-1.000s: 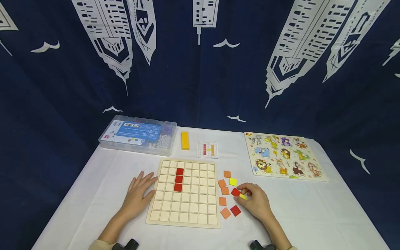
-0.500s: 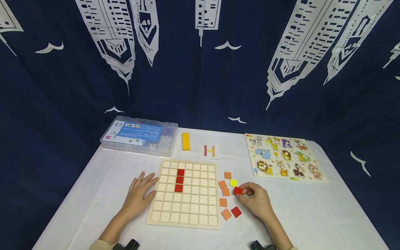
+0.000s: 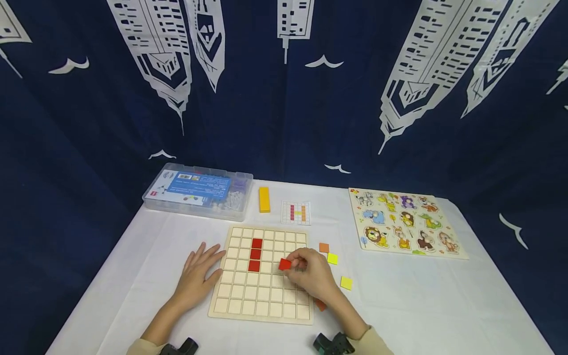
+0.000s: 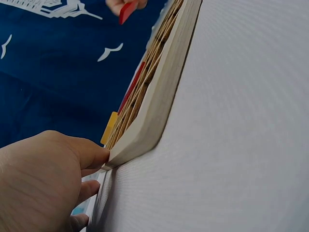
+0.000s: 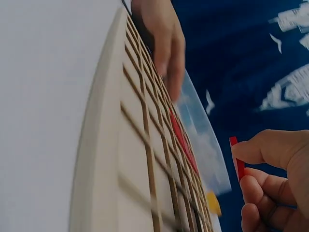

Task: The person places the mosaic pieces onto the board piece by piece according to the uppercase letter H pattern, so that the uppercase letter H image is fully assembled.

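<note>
Hands: left (image 3: 195, 274) touching grid board (image 3: 264, 280), right (image 3: 313, 271) pinching red tile (image 3: 284, 265) above.

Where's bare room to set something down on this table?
Bare white tablecloth lies below the colourful animal puzzle board, right of the right hand; also left of the left hand, below the clear plastic case. It's crowded just right of the pale wooden grid board: orange square tiles, yellow square tiles.

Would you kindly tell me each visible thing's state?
Grid board: flat, mostly unfilled
Three red tiles: seated in the board
Held red tile: pinched, above the board
Right hand: pinching that tile
Left hand: touching the board's edge
Two yellow tiles: loose
Visible orange tiles: loose
Plastic case: closed
Pattern card: face up
Animal puzzle: lying flat
Yellow block: lying flat
</note>
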Demonstrator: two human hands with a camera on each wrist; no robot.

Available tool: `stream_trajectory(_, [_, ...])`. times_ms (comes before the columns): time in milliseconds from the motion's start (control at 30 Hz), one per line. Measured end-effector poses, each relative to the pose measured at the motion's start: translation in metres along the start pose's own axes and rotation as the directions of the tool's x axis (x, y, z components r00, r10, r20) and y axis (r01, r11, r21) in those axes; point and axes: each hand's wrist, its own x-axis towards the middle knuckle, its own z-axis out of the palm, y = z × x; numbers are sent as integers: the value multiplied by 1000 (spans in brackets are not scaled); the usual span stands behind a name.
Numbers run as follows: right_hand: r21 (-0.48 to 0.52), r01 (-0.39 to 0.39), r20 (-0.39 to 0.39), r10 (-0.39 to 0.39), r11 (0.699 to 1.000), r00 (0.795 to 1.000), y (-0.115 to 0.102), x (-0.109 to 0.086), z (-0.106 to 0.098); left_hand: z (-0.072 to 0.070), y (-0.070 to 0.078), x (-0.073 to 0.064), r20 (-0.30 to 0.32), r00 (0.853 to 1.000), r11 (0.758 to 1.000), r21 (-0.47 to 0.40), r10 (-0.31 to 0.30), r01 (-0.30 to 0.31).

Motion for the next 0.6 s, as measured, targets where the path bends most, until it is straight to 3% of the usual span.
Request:
stream_trajectory(267, [-62,101,128,-93,993,987,-26,12,43,1,0,0,-1,1000,1000,0,-2,2])
stream_trajectory(600, [-117,101,191,-77,988,979,-27,13,58,0,0,1,1,1000,1000,6,-9,9])
